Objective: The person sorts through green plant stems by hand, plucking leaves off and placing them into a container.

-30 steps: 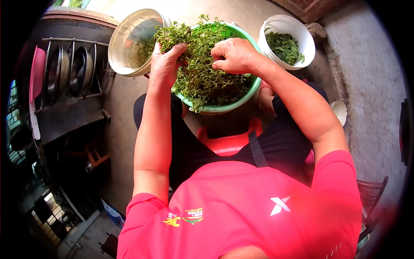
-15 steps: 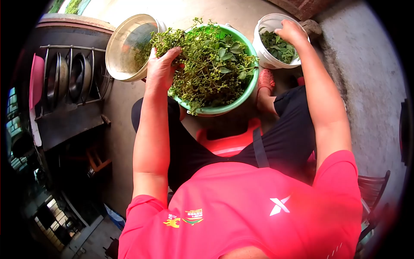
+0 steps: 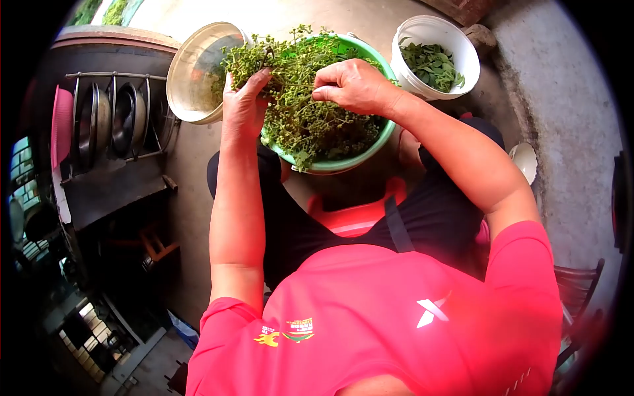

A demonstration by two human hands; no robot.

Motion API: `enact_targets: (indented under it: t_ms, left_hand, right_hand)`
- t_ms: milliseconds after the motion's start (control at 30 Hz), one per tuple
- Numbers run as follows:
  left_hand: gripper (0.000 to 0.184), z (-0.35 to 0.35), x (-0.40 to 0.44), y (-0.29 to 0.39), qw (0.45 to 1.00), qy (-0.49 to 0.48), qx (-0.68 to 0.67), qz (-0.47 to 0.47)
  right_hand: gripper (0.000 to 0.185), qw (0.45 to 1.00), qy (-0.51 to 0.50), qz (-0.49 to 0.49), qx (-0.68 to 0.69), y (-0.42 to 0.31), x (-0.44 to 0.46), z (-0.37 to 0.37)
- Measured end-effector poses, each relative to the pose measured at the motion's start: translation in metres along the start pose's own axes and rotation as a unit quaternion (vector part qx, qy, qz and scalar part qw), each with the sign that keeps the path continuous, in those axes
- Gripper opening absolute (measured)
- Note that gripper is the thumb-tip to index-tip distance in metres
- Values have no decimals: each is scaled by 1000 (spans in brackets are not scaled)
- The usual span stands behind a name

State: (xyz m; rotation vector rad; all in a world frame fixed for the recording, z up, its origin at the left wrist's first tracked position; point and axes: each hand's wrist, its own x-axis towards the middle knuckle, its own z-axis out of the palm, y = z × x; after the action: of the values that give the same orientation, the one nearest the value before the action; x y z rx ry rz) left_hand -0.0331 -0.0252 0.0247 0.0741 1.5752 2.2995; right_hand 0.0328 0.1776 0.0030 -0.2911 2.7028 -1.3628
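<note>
A green-rimmed bucket (image 3: 362, 156) stands before my knees, heaped with green sprigs (image 3: 323, 135) that carry small round berries. At its left side my left hand (image 3: 244, 102) is closed round a bunch of berry sprigs (image 3: 254, 59). Over the right part of the heap, my right hand (image 3: 350, 86) has thumb and fingers pinched at a thin stem; its fingertips touch the sprigs. To the right stands a white bucket (image 3: 470, 63) with picked green leaves (image 3: 432, 66) inside.
A pale bucket (image 3: 181, 82) leans tilted at the left, behind my left hand. Farther left, a metal rack (image 3: 119, 76) holds pans (image 3: 125, 119) and a pink basin (image 3: 61, 125). A red stool (image 3: 350, 218) shows between my legs. A white bowl (image 3: 525, 162) lies by the right wall.
My right hand went from the green-rimmed bucket to the white bucket, then came back over the sprigs. My left hand has kept its hold on the bunch.
</note>
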Motion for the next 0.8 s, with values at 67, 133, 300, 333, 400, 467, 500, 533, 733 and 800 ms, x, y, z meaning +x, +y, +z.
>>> enact_targets:
  t_ms: [67,133,300,333,400,467,500,533,733,800]
  left_hand:
    - [37,-2,-4,3,1000,-16,-1,13]
    - [37,-1,-4,5,999,-29,23,23]
    - [44,7,-4,-9,984,-86,149,41]
    - [54,11,-4,-11,988,-82,131,14]
    - [67,13,-4,-9,988,-39,142,-35]
    - [75,16,-6,-7,976,-96,194,-15]
    - [75,15,-3,-11,955,-108,274,24]
    - [74,15,-1,-14,927,-120,351,61]
    - [37,23,-6,-10,996,-15,73,-48]
    - [28,3,3,-13,989,87,45,-111]
  right_hand:
    - [17,995,40,-78,44,-2,-1,-8]
    - [18,988,65,-63,122,-13,3,-22]
    - [19,976,21,50,209,-15,16,-33]
    - [19,973,1,70,222,-12,19,-31]
    - [18,959,-12,102,264,-9,21,-31]
    - [18,944,1,103,313,-11,24,-31]
    - [18,942,0,93,321,-7,26,-26]
    - [19,934,-11,81,348,-5,28,-21]
    - [29,906,-26,27,421,-12,29,-33]
    - [30,900,59,35,430,-9,29,-48]
